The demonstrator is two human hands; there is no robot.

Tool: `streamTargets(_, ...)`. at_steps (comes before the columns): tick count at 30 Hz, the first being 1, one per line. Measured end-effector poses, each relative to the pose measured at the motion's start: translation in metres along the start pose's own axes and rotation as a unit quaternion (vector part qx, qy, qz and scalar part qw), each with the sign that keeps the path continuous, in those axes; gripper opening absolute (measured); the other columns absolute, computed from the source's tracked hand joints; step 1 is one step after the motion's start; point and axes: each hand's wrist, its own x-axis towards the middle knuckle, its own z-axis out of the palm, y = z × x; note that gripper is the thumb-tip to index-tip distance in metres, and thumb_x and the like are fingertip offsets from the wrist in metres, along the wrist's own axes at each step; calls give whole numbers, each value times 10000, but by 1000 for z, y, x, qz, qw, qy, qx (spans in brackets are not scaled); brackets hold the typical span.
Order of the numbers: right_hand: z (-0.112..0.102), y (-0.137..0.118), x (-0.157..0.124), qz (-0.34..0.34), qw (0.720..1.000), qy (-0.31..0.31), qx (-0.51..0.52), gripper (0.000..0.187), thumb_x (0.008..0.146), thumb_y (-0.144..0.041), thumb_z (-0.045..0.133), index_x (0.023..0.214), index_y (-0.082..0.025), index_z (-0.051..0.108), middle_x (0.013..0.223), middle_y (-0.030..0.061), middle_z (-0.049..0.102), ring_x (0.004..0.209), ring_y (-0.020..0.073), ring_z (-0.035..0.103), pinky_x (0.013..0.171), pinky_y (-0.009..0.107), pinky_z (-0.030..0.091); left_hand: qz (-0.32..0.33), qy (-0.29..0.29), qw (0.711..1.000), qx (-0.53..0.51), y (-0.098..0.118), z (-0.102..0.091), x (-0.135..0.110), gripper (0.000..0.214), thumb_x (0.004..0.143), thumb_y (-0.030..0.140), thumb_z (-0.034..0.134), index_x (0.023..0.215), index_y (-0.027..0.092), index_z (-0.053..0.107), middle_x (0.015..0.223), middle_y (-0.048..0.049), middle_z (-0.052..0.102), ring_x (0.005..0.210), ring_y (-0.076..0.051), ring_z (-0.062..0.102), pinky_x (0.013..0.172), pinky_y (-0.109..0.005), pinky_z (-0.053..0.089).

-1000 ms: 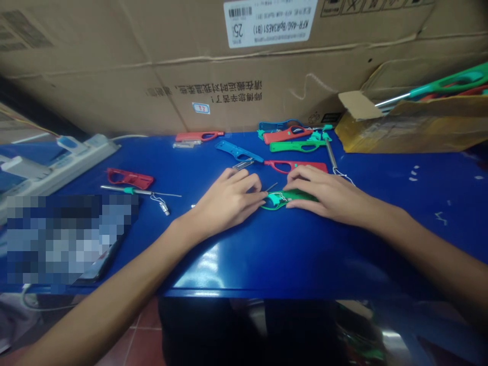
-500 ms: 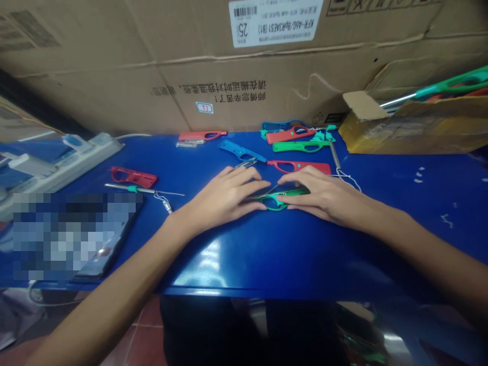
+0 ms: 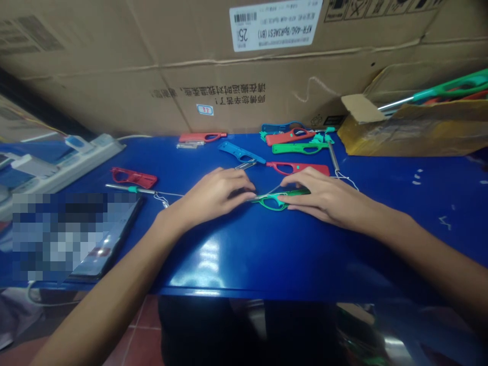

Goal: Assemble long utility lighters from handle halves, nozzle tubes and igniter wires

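In the middle of the table lies a half-assembled green gas lighter (image 3: 270, 204), with a teal trigger piece in its loop and a thin wire across it. My right hand (image 3: 318, 195) grips its handle end between thumb and fingers. The fingers hide most of that end. My left hand (image 3: 223, 190) pinches the thin metal rod (image 3: 254, 200) at the lighter's other end, thumb and fingertips together. Behind my hands lie a red lighter shell (image 3: 299, 168) and a blue lighter shell (image 3: 241, 152).
At the back are a green shell (image 3: 299, 148) and an orange-red shell (image 3: 292, 136). An open carton (image 3: 412, 129) of lighters stands right. On the left lie a red half shell (image 3: 134, 177), a metal lighter tube (image 3: 121, 187), a phone (image 3: 102, 254) and a power strip (image 3: 97, 152).
My left hand has drawn back to the left, off the lighter's loop and onto the rod at its end. My right hand stays on the handle, fingers slightly shifted.
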Motion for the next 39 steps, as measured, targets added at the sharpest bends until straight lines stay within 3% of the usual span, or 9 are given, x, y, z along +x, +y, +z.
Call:
streamTargets(7,0,-3,3,-6,1000,6,-8,305,1027,-187,481,1195,-172,735,1233,159,663,1073,265,623,906,455,574,-19,-21,999,-16,-1,0,1,309,1023,460,552,1002,200,717,991,-37,724,903,-188,664,819,-325,432)
streamTargets(16,5,-2,0,23,1000,-10,12,334,1057,-248,435,1237,-210,714,1294,138,632,1088,241,614,847,404,588,-57,-26,996,-58,4,5,3,213,1014,385,585,1071,208,689,937,-12,729,814,-155,654,735,-283,446)
streamTargets(29,3,-3,0,62,996,-18,54,354,1063,-320,432,1253,-197,705,1287,143,623,1097,235,639,846,392,598,-70,-36,994,-76,0,2,0,231,1011,402,588,951,197,677,963,-26,710,840,-160,645,754,-279,469)
streamTargets(39,5,-1,-1,63,996,-9,64,345,1055,-344,460,1273,-221,697,1287,124,627,1129,235,633,883,395,586,-23,-21,999,-15,-1,5,2,227,1020,400,578,955,205,676,955,-19,705,904,-176,643,806,-312,428)
